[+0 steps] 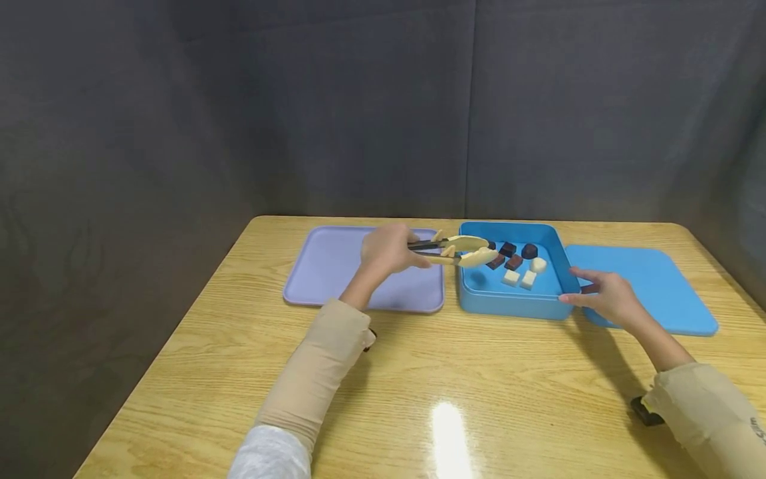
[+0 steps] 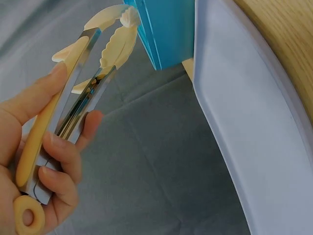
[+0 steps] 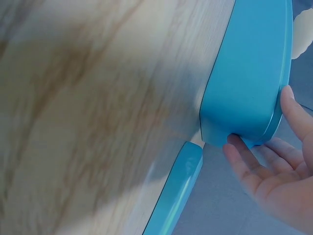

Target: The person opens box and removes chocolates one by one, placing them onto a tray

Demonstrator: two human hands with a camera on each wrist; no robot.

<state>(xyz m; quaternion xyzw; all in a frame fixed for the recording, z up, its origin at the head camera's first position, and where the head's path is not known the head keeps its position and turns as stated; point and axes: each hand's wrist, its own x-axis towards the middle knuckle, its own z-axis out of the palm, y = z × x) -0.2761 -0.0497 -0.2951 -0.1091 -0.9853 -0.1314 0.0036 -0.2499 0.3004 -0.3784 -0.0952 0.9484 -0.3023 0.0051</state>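
My left hand point(image 1: 387, 250) grips yellow-handled tongs point(image 2: 73, 98) with pale scalloped heads, which reach over the left side of a blue box point(image 1: 509, 306). In the left wrist view, a small whitish ridged piece point(image 2: 130, 17) shows at the tong tips. Inside the box lie several small chocolates: dark pieces point(image 1: 529, 251), a brown square point(image 1: 513, 263) and white pieces point(image 1: 538, 265). The tongs partly cover the leftmost ones. My right hand point(image 1: 607, 296) holds the box by its near right corner, thumb at the front rim and fingers against the side.
Left of the box lies a lavender tray point(image 1: 311, 283), partly under my left hand and forearm. A flat blue lid point(image 1: 652, 286) lies on the wooden table point(image 1: 419, 372) to the box's right. Behind the table hangs a dark cloth point(image 1: 359, 120).
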